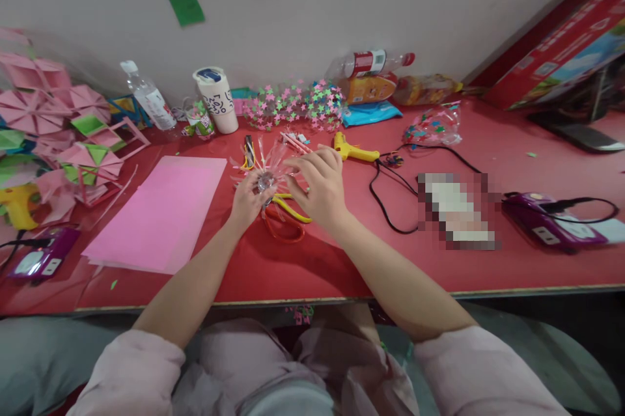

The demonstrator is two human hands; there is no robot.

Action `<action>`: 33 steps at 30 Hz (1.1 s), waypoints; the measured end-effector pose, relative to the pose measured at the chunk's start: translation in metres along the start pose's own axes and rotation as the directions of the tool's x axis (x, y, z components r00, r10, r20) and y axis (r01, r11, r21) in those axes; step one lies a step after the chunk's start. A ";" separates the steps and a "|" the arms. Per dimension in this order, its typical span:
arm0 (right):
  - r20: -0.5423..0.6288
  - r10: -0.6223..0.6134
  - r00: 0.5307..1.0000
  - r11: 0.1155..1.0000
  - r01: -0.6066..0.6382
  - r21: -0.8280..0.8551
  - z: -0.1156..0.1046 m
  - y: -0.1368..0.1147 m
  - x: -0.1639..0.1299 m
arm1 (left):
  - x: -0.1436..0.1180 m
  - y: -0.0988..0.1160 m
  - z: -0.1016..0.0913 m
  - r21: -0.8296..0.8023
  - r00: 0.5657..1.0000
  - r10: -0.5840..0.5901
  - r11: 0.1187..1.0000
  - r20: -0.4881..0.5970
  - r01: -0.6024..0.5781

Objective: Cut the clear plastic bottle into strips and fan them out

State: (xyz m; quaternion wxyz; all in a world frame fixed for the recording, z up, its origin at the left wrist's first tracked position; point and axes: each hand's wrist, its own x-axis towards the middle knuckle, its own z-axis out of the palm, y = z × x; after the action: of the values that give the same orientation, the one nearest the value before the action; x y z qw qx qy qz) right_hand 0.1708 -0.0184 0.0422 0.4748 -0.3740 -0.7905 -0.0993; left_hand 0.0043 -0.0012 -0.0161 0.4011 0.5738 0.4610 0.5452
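My left hand (pixel 248 198) holds a clear plastic piece (pixel 266 168) cut into splayed strips, gripping it near its round base. My right hand (pixel 316 183) rests its fingers on the strips from the right side. Both hands hover over the red table (pixel 342 266). Under them lie scissors with yellow and orange handles (pixel 286 217). A yellow glue gun (pixel 354 150) lies just behind my right hand, its black cord (pixel 385 204) looping to the right.
Pink paper sheets (pixel 159 214) lie to the left, with folded pink and green paper shapes (pixel 73 136) beyond. Bottles (pixel 146 98), a cup (pixel 217 98), star-covered pieces (pixel 297 103) and snack packs line the wall. Purple power strips sit at left (pixel 41 258) and right (pixel 541 221).
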 end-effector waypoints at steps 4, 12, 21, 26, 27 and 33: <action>0.022 -0.003 1.000 1.000 0.003 -0.012 0.001 0.001 -0.002 | 0.000 -0.001 0.001 -0.026 1.000 0.002 1.000 -0.014 -0.002; 0.047 0.031 0.998 0.998 -0.033 0.048 0.002 0.002 -0.001 | 0.000 -0.002 0.001 -0.003 1.000 -0.005 1.000 -0.002 0.005; 0.050 0.035 0.998 0.994 -0.040 0.099 -0.002 0.001 0.001 | 0.000 -0.008 -0.002 0.059 0.998 0.039 0.997 0.050 -0.042; -0.011 0.037 0.999 0.998 -0.036 0.053 -0.003 0.000 0.002 | -0.002 -0.008 0.000 0.042 0.997 0.033 0.998 0.076 -0.037; -0.026 0.033 0.999 0.998 -0.031 0.050 -0.003 0.000 0.002 | -0.002 -0.008 0.001 0.029 0.996 0.033 0.999 0.081 -0.036; 0.029 0.063 0.998 0.996 -0.065 0.059 -0.004 -0.001 0.003 | -0.002 -0.002 0.001 -0.014 1.000 0.006 1.000 0.025 -0.006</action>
State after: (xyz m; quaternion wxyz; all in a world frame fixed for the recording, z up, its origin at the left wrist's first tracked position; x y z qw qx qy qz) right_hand 0.1720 -0.0197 0.0468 0.4777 -0.3861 -0.7872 -0.0554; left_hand 0.0048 -0.0022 -0.0182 0.4093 0.5792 0.4505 0.5423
